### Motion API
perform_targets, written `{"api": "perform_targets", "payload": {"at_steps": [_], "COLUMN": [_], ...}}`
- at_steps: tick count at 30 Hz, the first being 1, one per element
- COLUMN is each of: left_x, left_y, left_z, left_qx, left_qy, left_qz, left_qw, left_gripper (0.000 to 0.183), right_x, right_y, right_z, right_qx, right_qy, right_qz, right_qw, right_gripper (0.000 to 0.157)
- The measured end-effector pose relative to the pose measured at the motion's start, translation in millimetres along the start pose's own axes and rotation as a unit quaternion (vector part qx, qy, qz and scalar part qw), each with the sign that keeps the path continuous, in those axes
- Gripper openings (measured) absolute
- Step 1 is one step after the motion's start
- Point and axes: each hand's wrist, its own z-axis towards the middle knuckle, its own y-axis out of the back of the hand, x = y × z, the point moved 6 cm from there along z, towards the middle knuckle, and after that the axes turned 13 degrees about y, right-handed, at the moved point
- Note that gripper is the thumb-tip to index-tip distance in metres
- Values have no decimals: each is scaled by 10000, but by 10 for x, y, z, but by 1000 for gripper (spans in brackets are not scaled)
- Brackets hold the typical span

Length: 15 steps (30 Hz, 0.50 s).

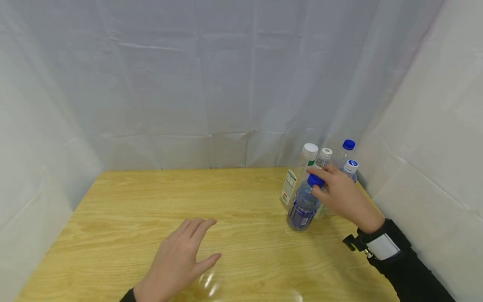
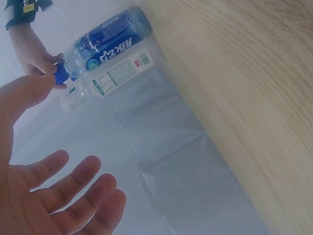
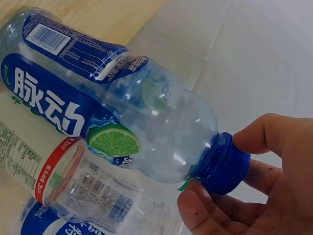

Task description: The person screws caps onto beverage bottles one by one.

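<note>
My right hand (image 1: 341, 195) pinches the blue cap (image 3: 230, 166) of a clear plastic drink bottle (image 1: 302, 207) between thumb and fingers. The bottle carries a blue label with a lime slice (image 3: 115, 142) on it. In the head view it leans slightly, cap toward the right hand. My left hand (image 1: 179, 253) hovers over the front middle of the table with fingers spread and nothing in it. Just behind the held bottle stands a clear bottle with a white cap (image 1: 311, 149) and a pale label. The left wrist view shows both bottles (image 2: 112, 39) side by side.
Beyond the right hand stand more plastic bottles: one with a white cap (image 1: 326, 153), one with a blue cap (image 1: 349, 145) and one with a white-and-blue cap (image 1: 351, 166). The wooden table (image 1: 151, 201) is bounded by a pale sheet (image 1: 226, 84) at the back and sides.
</note>
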Motion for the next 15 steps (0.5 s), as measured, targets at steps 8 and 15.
{"api": "perform_targets", "payload": {"at_steps": [8, 15], "left_x": [15, 80], "left_y": [-21, -14], "left_z": [7, 92], "left_qx": [120, 323], "left_qy": [88, 243], "left_qz": [-8, 97], "left_qw": [9999, 9991], "left_gripper": [75, 73], "right_x": [79, 172], "right_y": [12, 40], "right_z": [30, 80], "right_qx": [239, 43], "right_qy": [153, 133], "right_qz": [-432, -716], "right_qw": [9987, 9973], "right_gripper": [53, 56]}}
